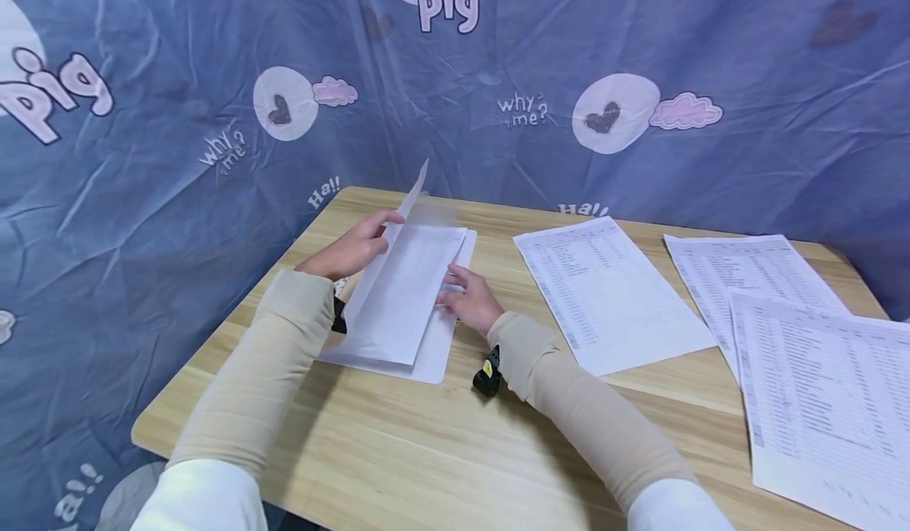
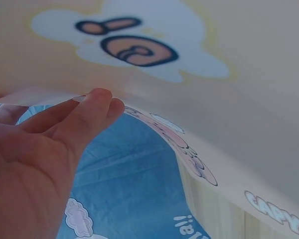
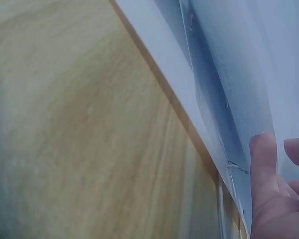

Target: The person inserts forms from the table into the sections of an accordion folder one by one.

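A document folder lies with its back cover (image 1: 435,357) flat on the table and its front cover (image 1: 377,272) raised on the left. My left hand (image 1: 353,248) pinches the upper part of that raised cover, fingertips right at its edge. Cartoon figures and lettering show on the cover's outer face (image 2: 259,84) in the left wrist view. White paper (image 1: 408,290) lies inside the folder, with a clear film standing above its top. At the folder's right side, my right hand (image 1: 472,300) touches the page edges, its fingers loosely bent and apart; in the right wrist view a fingertip (image 3: 263,147) overlaps the pages.
Right of the folder lies a printed sheet (image 1: 611,302) with a table of text. Farther right, another printed sheet (image 1: 753,270) is partly covered by a third (image 1: 832,404). A blue printed curtain (image 1: 469,144) hangs behind the wooden table (image 1: 398,444).
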The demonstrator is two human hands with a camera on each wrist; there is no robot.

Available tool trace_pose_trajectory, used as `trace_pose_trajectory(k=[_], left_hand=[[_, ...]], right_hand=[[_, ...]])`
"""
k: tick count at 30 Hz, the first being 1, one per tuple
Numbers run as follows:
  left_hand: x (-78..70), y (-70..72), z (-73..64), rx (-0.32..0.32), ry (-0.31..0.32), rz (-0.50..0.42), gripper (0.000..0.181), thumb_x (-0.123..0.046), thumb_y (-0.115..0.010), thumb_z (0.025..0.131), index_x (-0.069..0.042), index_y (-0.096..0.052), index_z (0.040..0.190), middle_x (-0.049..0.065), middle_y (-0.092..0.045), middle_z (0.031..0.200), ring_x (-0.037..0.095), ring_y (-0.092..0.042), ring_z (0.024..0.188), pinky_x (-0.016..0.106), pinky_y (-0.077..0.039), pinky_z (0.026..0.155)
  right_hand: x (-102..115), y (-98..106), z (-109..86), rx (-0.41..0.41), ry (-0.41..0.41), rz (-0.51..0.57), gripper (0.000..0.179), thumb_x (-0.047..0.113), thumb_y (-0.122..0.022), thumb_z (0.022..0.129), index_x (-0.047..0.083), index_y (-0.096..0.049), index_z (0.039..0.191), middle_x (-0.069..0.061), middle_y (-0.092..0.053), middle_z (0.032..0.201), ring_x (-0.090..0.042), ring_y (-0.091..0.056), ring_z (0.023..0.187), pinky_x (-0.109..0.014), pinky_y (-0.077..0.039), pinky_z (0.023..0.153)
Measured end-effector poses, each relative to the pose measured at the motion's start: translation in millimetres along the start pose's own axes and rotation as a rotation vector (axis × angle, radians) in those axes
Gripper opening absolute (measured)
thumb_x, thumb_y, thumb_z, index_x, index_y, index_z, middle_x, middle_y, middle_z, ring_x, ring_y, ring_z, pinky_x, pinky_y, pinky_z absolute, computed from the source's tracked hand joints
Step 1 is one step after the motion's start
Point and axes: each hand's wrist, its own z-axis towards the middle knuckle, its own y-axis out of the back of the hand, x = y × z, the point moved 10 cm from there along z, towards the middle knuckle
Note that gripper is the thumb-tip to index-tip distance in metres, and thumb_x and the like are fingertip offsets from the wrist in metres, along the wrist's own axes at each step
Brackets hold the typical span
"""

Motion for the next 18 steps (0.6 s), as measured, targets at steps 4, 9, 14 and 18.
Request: trace_pose_trajectory(k=[4, 9, 14, 18], left_hand=[[-0.3, 0.8, -0.7, -0.004, -0.005, 0.002, 0.048, -0.001, -0.032, 0.092, -0.004, -0.033, 0.141, 0.015, -0.024, 0.151, 0.031, -0.023, 0.139, 0.05, -0.032, 0.105], [-0.1, 1.2, -0.2, -0.01, -0.012, 0.006, 0.048, -0.001, -0.032, 0.092, -0.004, -0.034, 0.14, 0.016, -0.025, 0.15, 0.031, -0.024, 0.139, 0.049, -0.032, 0.105], [0.6, 0.9, -0.2, -0.006, -0.009, 0.0, 0.048, -0.002, -0.032, 0.093, -0.004, -0.033, 0.14, 0.015, -0.024, 0.151, 0.03, -0.023, 0.139, 0.049, -0.032, 0.106], [0.1, 1.0, -0.2, -0.003, -0.019, -0.006, 0.048, -0.001, -0.031, 0.092, -0.003, -0.033, 0.14, 0.016, -0.023, 0.151, 0.031, -0.025, 0.138, 0.05, -0.033, 0.104]], right_hand=[[-3.4, -1.8, 2.1, -0.017, -0.025, -0.005, 0.064, -0.009, -0.052, 0.087, 0.001, -0.029, 0.146, -0.021, -0.043, 0.139, -0.027, -0.061, 0.099, -0.029, -0.054, 0.078], [-5.3, -3.0, 4.0, -0.033, -0.035, -0.039, 0.065, -0.009, -0.054, 0.086, 0.003, -0.032, 0.145, -0.019, -0.045, 0.138, -0.022, -0.061, 0.091, -0.027, -0.054, 0.076], [-5.2, -4.0, 5.9, -0.045, -0.039, -0.047, 0.067, -0.012, -0.053, 0.083, 0.007, -0.035, 0.145, -0.017, -0.045, 0.138, -0.017, -0.059, 0.083, -0.024, -0.053, 0.07], [-4.2, -6.4, 7.8, -0.041, -0.038, -0.041, 0.068, -0.013, -0.053, 0.083, 0.007, -0.035, 0.145, -0.017, -0.044, 0.139, -0.017, -0.057, 0.081, -0.023, -0.053, 0.068]])
